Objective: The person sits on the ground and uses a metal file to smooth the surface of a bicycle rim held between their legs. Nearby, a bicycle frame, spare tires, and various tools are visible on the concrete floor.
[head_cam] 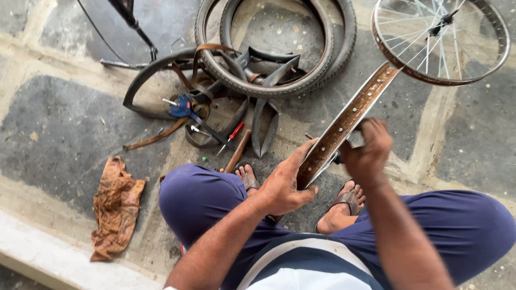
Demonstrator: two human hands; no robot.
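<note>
Both hands gripping rusty rim (344, 126), right hand (367, 153) perhaps holding tool, left hand (283, 185)

Your hands have little room ahead: the rusty wheel rim (344, 126) slants between them, and just beyond it lie stacked tyres (279, 59), inner-tube strips (263, 115), and a red-handled screwdriver (232, 135). The spoked wheel (441, 40) blocks the far right. Open stone floor (59, 123) lies left, past the crumpled brown rag (115, 207).

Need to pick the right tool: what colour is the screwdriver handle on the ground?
Red handle on the screwdriver, seen best in the head view.
</note>
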